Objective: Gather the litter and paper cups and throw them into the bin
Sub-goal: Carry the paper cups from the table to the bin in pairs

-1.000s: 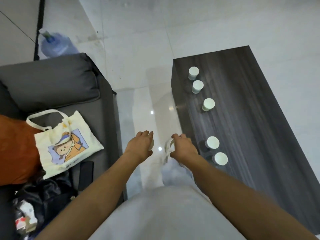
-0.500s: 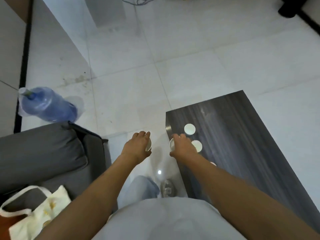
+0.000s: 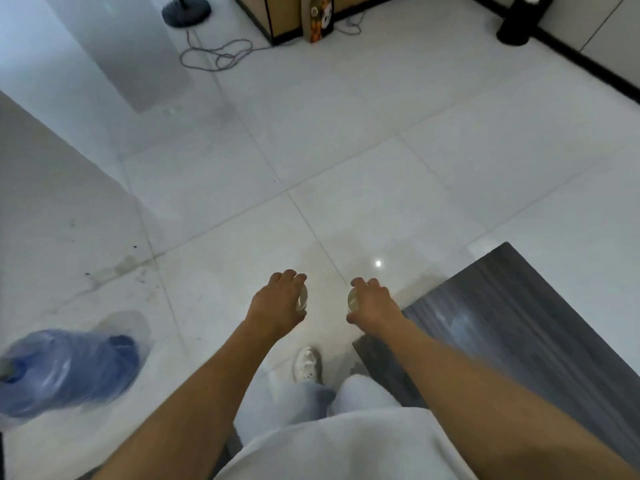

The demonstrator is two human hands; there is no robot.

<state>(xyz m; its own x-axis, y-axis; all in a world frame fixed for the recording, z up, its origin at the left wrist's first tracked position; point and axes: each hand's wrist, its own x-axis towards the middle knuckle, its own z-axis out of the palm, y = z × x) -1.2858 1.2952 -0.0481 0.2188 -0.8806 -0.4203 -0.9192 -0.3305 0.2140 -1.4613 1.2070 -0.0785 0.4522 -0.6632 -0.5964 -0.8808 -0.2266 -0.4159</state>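
I see the white floor [image 3: 346,150] all around the dark table [image 3: 519,341]. A big blue water bottle [image 3: 65,372] lies far left of the table. Just left of the table's corner, my right hand [image 3: 372,303] grips a paper cup [image 3: 352,300]. Further left, my left hand [image 3: 277,304] grips another cup [image 3: 302,296]. A white shoe [image 3: 306,363] is below them.
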